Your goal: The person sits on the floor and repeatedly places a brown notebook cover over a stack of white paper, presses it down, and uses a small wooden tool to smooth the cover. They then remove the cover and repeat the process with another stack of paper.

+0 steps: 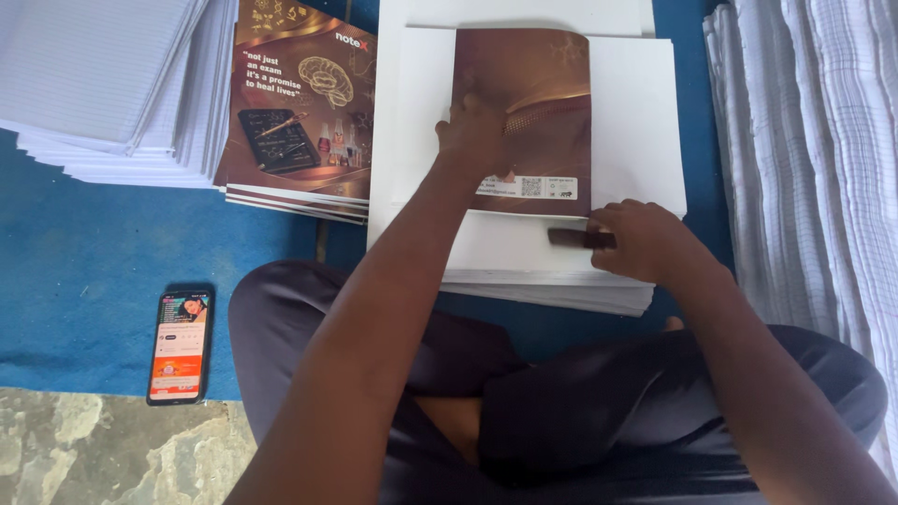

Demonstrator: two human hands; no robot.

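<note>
A folded brown glossy cover sheet [547,89] lies on a stack of white sheets [524,257] in front of me. My left hand [472,136] presses flat on the cover's left part, fingers spread. My right hand [645,241] is closed around a small dark flat tool [569,238], which rests on the white sheet just below the cover's lower right corner. My crossed legs in dark trousers fill the lower half of the view.
A pile of brown printed covers [299,103] sits to the left, beside stacks of ruled white paper [103,84]. More ruled paper [823,150] stands at the right. A lit phone [181,346] lies on the blue mat [84,262].
</note>
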